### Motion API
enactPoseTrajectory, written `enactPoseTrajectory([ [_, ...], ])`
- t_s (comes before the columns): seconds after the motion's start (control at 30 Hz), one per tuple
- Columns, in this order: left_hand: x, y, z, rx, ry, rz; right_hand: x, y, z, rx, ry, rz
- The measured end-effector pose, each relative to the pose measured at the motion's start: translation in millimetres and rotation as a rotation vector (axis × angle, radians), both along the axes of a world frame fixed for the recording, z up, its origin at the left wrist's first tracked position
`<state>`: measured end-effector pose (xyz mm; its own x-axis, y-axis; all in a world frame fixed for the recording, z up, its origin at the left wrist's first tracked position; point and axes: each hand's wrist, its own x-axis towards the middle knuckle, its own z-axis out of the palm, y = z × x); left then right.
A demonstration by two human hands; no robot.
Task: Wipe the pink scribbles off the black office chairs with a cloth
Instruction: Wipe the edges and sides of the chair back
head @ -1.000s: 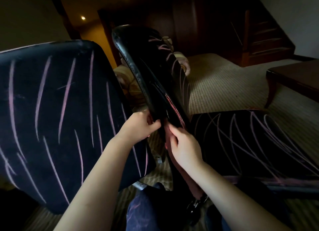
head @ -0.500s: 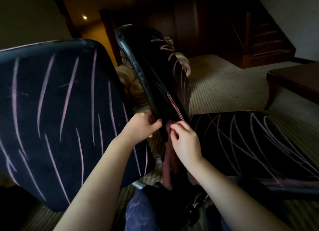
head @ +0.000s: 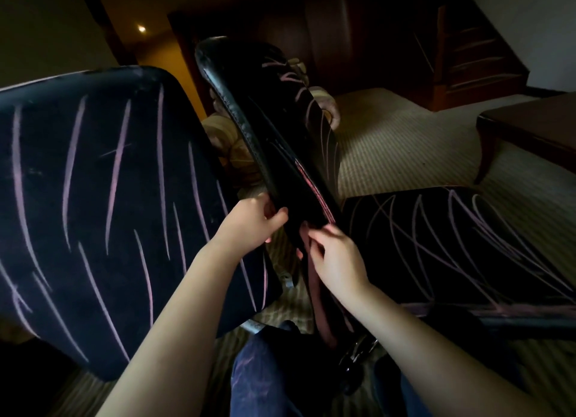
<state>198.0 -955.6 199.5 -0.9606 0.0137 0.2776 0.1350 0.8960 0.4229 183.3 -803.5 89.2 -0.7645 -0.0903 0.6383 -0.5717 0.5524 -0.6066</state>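
Note:
Two black chairs carry pink scribbles. The fabric backrest of one fills the left. Between my hands rises the glossy leather backrest of the other, seen edge-on, and its scribbled seat lies to the right. My left hand grips the lower left edge of the leather backrest. My right hand pinches the top of a dull pink strip, apparently the cloth, which hangs down along the backrest's base. Its lower end is lost in shadow.
A dark wooden table stands at the right on striped carpet. Wooden stairs rise at the back right. A beige padded seat shows behind the chairs. My knee in blue jeans is below the hands.
My right hand has slid slightly up the backrest's lower edge and curled its fingers onto the pink strip. My left hand holds the same spot.

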Motion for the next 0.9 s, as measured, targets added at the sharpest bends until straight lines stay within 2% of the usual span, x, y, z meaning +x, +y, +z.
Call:
enactPoseTrajectory([
  [0.07, -0.1, 2.1, 1.4, -0.017, 0.013, 0.003, 1.0, 5.7, 3.2, -0.044, -0.058, 0.011],
  [0.17, 0.9, 5.9, 3.0, -0.004, 0.028, -0.013, -2.1, -0.6, 46.5, -0.161, -0.013, 0.048],
  [0.27, 5.7, 7.8, 2.1, 0.014, 0.014, -0.035, -0.1, -8.2, 68.0, -0.185, -0.076, 0.139],
  [0.37, 7.3, 7.7, 0.5, 0.002, 0.022, -0.019, 9.8, -2.1, 33.1, -0.129, -0.121, 0.133],
  [0.47, 6.4, 7.6, -1.2, 0.021, 0.007, -0.010, 15.1, 10.9, -2.7, -0.021, -0.311, 0.081],
  [0.53, 5.3, 8.3, -2.3, 0.034, 0.007, -0.014, 11.8, 14.8, 2.6, -0.091, -0.349, 0.105],
  [0.63, 6.2, 9.2, -4.8, 0.049, 0.032, -0.022, 11.2, 7.3, 42.3, -0.255, -0.266, 0.212],
  [0.77, 10.7, 7.8, -12.5, 0.070, 0.051, -0.022, 14.3, -2.1, 48.7, -0.230, -0.190, 0.192],
  [0.9, 12.1, 7.3, -25.6, 0.044, 0.036, 0.009, 20.0, 13.9, 1.8, -0.070, -0.365, 0.102],
])
